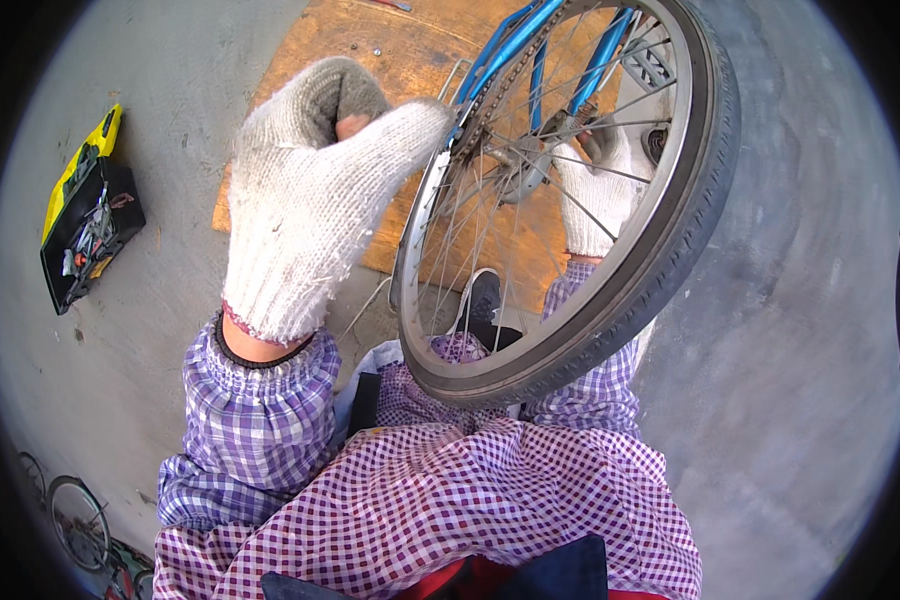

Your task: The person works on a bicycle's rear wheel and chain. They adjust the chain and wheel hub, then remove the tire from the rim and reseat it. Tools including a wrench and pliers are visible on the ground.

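Observation:
A bicycle wheel with a black tyre (635, 305) fills the right centre, joined to a blue frame (505, 55), with a chain (490, 95) by the hub (525, 175). My left hand (315, 200), in a white knitted glove, has curled fingers, with the thumb tip against the bike beside the rim; anything inside the fingers is hidden. Behind the spokes, my gloved right hand (595, 195) has its fingers bent around the axle area, partly hidden; what exactly it grips is unclear.
A worn wooden board (285, 45) lies beneath the bike, with small bolts and a tool near its top. A black-and-yellow toolbox (80, 250) holding tools sits on the grey floor at left. Other bicycles (80, 525) are at lower left. My shoe (480, 300) shows below the hub.

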